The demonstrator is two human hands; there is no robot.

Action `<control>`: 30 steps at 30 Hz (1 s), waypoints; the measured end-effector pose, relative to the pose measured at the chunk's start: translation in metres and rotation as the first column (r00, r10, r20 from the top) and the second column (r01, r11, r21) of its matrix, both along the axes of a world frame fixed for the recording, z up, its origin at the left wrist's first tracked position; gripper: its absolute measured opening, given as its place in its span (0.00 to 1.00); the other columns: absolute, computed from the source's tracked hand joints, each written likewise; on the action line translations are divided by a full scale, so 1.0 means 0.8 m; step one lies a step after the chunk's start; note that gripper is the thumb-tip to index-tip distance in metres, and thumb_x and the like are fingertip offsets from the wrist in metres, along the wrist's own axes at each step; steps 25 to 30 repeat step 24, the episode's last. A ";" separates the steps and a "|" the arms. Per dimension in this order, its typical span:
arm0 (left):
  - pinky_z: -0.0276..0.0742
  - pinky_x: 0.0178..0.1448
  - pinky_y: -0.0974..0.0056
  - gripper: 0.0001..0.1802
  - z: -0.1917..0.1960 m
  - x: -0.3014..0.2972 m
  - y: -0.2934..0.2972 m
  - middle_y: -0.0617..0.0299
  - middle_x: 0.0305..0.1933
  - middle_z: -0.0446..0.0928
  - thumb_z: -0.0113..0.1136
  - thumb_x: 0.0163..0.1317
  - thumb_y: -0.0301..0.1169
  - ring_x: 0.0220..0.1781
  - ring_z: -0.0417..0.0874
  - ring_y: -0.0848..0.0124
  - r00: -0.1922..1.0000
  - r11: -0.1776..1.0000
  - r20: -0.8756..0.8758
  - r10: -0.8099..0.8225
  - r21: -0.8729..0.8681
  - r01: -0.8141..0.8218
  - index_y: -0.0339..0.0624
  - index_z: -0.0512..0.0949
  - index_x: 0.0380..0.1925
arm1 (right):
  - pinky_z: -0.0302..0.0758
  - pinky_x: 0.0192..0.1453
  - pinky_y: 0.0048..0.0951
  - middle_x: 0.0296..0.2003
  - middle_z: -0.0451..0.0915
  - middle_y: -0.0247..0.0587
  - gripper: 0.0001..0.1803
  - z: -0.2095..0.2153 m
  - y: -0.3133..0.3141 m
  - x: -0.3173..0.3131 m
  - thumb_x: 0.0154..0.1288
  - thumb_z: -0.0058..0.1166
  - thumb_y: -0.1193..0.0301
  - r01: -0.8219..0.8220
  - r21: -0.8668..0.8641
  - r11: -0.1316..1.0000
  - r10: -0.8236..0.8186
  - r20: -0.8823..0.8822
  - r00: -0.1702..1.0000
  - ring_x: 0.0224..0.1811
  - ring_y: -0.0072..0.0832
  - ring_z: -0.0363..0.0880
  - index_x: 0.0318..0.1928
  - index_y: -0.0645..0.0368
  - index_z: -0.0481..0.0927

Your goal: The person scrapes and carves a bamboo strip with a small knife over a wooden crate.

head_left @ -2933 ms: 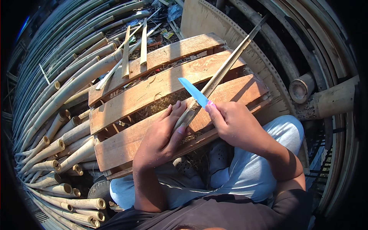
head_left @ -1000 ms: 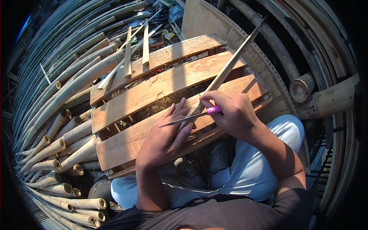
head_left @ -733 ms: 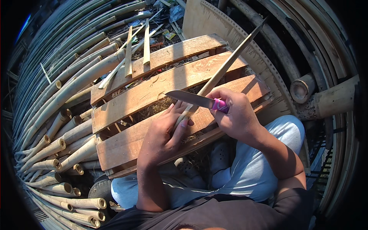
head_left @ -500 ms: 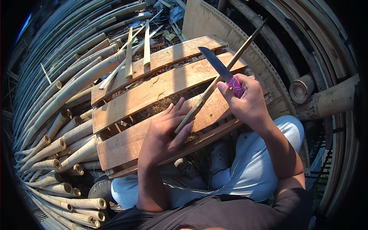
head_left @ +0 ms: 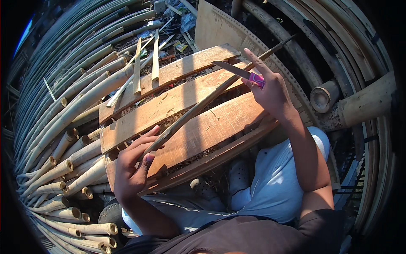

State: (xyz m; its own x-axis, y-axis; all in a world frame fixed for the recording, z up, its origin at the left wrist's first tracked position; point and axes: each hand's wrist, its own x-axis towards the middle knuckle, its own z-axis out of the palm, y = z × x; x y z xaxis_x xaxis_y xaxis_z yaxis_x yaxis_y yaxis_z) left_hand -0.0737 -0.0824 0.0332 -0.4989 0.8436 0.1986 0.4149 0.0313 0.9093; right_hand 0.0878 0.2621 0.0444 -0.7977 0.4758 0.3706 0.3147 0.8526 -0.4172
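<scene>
Bamboo strip (head_left: 203, 106), long and thin, lay slanted across the slatted wooden pallet (head_left: 182, 101), pinched at its lower end by the left hand (head_left: 133, 167), fingers closed around it. Raised just above the pallet's far right corner: the right hand (head_left: 270, 91), clamped on the pink handle of a knife (head_left: 239, 73), blade pointing left, close over the strip's upper part. Left of the pallet, stacked bamboo poles (head_left: 63, 127); on its far slat, 2 short split strips (head_left: 146, 63).
</scene>
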 end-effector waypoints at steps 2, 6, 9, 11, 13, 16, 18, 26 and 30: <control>0.67 0.75 0.49 0.20 0.000 -0.012 -0.022 0.46 0.58 0.83 0.59 0.74 0.40 0.76 0.72 0.47 0.999 0.997 -0.036 -0.031 -0.068 0.028 0.32 0.85 0.51 | 0.86 0.42 0.40 0.36 0.88 0.50 0.33 -0.018 0.004 -0.004 0.65 0.64 0.76 -0.056 0.004 0.998 0.056 -0.126 0.990 0.37 0.45 0.90 0.70 0.49 0.74; 0.61 0.79 0.46 0.25 0.006 -0.020 -0.062 0.47 0.65 0.80 0.56 0.76 0.46 0.80 0.66 0.48 0.990 0.980 -0.113 -0.083 -0.191 0.061 0.35 0.81 0.58 | 0.81 0.39 0.45 0.30 0.85 0.48 0.08 -0.020 -0.012 -0.009 0.64 0.62 0.76 -0.179 0.110 0.978 0.190 -0.107 0.976 0.34 0.48 0.87 0.43 0.56 0.83; 0.57 0.80 0.46 0.29 0.031 -0.003 -0.091 0.51 0.71 0.75 0.53 0.76 0.53 0.82 0.62 0.51 0.935 0.691 0.190 -0.299 0.719 0.075 0.40 0.78 0.61 | 0.81 0.37 0.41 0.29 0.85 0.51 0.10 -0.025 -0.020 -0.007 0.63 0.64 0.75 -0.239 0.028 0.971 0.240 -0.010 0.971 0.33 0.48 0.87 0.44 0.56 0.84; 0.65 0.76 0.46 0.28 0.034 -0.007 -0.111 0.53 0.67 0.77 0.57 0.73 0.53 0.77 0.70 0.54 0.952 0.500 0.260 -0.159 0.853 -0.149 0.42 0.79 0.59 | 0.81 0.37 0.42 0.29 0.85 0.50 0.09 -0.032 -0.026 -0.005 0.63 0.64 0.74 -0.251 0.008 0.968 0.251 0.005 0.968 0.33 0.48 0.87 0.45 0.56 0.84; 0.69 0.71 0.48 0.25 0.053 0.030 -0.079 0.52 0.64 0.78 0.60 0.72 0.48 0.72 0.74 0.54 0.976 0.780 0.097 0.194 0.588 -0.214 0.41 0.79 0.58 | 0.81 0.37 0.42 0.29 0.85 0.50 0.10 -0.031 -0.048 -0.016 0.63 0.63 0.74 -0.296 -0.006 0.955 0.296 -0.004 0.955 0.33 0.49 0.87 0.45 0.56 0.84; 0.77 0.62 0.53 0.23 0.050 0.063 0.016 0.48 0.59 0.80 0.70 0.63 0.34 0.58 0.82 0.54 0.900 0.947 -0.303 0.314 0.029 -0.321 0.36 0.78 0.56 | 0.81 0.36 0.43 0.28 0.85 0.51 0.10 -0.027 -0.067 -0.010 0.63 0.63 0.73 -0.292 -0.083 0.953 0.294 0.017 0.956 0.33 0.49 0.87 0.45 0.56 0.84; 0.78 0.60 0.58 0.24 0.033 0.074 0.043 0.55 0.56 0.80 0.74 0.59 0.29 0.57 0.83 0.60 0.843 0.934 -0.485 0.234 -0.129 -0.334 0.38 0.80 0.55 | 0.81 0.37 0.46 0.26 0.84 0.53 0.07 -0.026 -0.080 -0.002 0.68 0.60 0.69 -0.295 -0.138 0.946 0.294 -0.024 0.955 0.32 0.50 0.86 0.41 0.58 0.84; 0.81 0.52 0.55 0.14 0.007 0.071 0.044 0.51 0.46 0.83 0.71 0.61 0.27 0.49 0.86 0.54 0.911 0.933 -0.396 0.118 -0.270 -0.238 0.41 0.85 0.47 | 0.82 0.40 0.46 0.31 0.87 0.52 0.12 -0.019 -0.102 0.010 0.65 0.66 0.65 -0.353 -0.202 0.914 0.345 -0.075 0.936 0.36 0.49 0.88 0.44 0.58 0.84; 0.81 0.52 0.55 0.14 0.007 0.071 0.044 0.51 0.46 0.83 0.71 0.61 0.27 0.49 0.86 0.54 0.911 0.933 -0.396 0.118 -0.270 -0.238 0.41 0.85 0.47 | 0.82 0.40 0.46 0.31 0.87 0.52 0.12 -0.019 -0.102 0.010 0.65 0.66 0.65 -0.353 -0.202 0.914 0.345 -0.075 0.936 0.36 0.49 0.88 0.44 0.58 0.84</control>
